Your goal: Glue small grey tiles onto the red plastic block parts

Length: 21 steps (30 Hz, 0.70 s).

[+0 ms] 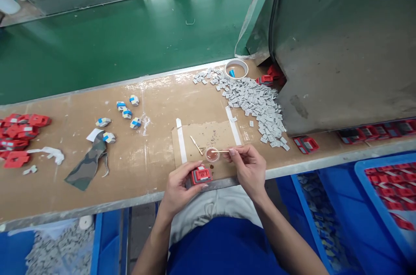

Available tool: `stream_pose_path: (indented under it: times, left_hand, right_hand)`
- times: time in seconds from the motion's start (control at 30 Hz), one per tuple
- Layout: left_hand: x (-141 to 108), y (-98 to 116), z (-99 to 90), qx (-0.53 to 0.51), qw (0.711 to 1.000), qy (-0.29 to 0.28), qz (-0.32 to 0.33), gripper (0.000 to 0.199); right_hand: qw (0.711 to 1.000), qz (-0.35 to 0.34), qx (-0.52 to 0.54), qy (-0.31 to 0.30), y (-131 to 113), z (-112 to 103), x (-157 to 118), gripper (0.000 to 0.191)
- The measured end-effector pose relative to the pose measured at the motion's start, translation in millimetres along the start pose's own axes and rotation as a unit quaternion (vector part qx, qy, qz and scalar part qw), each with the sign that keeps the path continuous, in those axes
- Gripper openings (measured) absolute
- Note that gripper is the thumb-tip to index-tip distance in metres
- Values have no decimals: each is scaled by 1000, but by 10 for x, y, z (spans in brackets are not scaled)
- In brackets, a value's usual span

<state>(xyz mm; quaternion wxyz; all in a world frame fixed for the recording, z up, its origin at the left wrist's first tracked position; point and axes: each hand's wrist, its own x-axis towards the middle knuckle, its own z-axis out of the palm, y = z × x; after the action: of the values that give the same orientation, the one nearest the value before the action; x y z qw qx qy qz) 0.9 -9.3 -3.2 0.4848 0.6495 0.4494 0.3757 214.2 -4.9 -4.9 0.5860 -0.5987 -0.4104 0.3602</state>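
My left hand (182, 184) is closed around a red and grey plastic part (202, 174) at the table's front edge. Between the fingertips of my right hand (248, 164) is a thin stick (221, 151), its tip inside a small clear cup (212, 155) of brownish liquid. A second stick, a cotton swab by its look (196, 145), lies left of the cup. Under these is a cardboard sheet (191, 129) with white tape on both sides and dark spots on it.
Small grey tiles (255, 103) lie heaped at the right, beside a tape roll (236, 69). Red parts (19, 132), white-and-blue pieces (127, 113) and a camouflage cloth (87, 163) are on the left. A large metal housing (344, 49) overhangs the right; blue bins (360, 179) stand below.
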Motion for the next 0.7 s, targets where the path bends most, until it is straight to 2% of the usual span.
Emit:
stream_pose_path:
  times: [0.13, 0.33, 0.47, 0.7]
  left_hand:
    - [15, 39, 5, 39, 999, -10, 16, 39]
    - [37, 77, 7, 52, 998, -26, 27, 35]
    - [33, 72, 4, 47, 998, -24, 33, 35]
    - [32, 75, -5, 45, 998, -31, 37, 35]
  right_hand:
    - [999, 15, 52, -10, -147, -11, -52, 31]
    - [993, -58, 12, -104, -364, -56, -174, 17]
    - [988, -72, -7, -136, -384, -38, -192, 16]
    - [987, -67, -17, -144, -390, -7, -203, 20]
